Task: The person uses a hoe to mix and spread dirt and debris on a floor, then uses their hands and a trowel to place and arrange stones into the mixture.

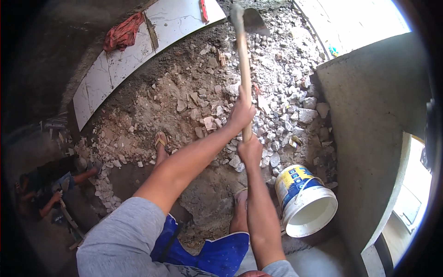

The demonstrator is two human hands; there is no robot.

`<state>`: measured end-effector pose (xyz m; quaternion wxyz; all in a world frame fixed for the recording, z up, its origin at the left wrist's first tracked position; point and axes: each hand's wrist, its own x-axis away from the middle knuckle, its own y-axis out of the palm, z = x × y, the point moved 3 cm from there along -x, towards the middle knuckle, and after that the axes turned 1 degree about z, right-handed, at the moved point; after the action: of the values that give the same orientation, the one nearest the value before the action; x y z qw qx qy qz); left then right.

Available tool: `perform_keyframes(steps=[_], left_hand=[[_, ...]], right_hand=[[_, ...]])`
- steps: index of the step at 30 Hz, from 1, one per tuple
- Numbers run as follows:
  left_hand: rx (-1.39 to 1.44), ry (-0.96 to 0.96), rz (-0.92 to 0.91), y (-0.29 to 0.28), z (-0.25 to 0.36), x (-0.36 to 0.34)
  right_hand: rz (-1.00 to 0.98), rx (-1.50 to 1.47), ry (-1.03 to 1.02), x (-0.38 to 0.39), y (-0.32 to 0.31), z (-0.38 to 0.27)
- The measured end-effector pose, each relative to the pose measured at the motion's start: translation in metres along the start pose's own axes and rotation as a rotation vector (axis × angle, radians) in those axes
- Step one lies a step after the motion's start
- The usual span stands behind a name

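Both my hands grip the wooden handle of a hoe [245, 64], which points away from me over broken rubble [281, 106]. My left hand [241, 112] is wrapped around the handle farther up. Nearer to me, my right hand [250, 150] is closed around the handle's lower end. At the far end, the dark metal blade [256, 23] juts to the right, just above or against the stones; I cannot tell whether it touches them. Brown earth mixed with stones and broken pieces [170, 101] spreads below and left of the handle.
A tilted white bucket [304, 203] with a blue and yellow label lies at my right, beside a grey wall [374, 92]. White marbled slabs [97, 87] bear a red cloth [123, 32] and a red level [203, 10]. Far left, another person [41, 189] holds a wooden-handled tool.
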<state>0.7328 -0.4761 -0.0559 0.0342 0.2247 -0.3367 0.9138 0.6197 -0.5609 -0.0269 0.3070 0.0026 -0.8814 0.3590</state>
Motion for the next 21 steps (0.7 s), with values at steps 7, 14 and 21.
perform_keyframes(steps=[7, 14, 21], left_hand=[[0.006, -0.002, 0.096, 0.009, -0.040, 0.045], [-0.035, -0.240, -0.132, 0.057, -0.031, 0.107], [0.070, -0.290, -0.284, 0.086, -0.037, 0.253]], right_hand=[[-0.111, -0.085, 0.150, 0.118, 0.017, 0.056], [-0.130, -0.177, 0.365, 0.238, -0.032, 0.100], [-0.174, -0.096, 0.511, 0.365, -0.073, 0.134]])
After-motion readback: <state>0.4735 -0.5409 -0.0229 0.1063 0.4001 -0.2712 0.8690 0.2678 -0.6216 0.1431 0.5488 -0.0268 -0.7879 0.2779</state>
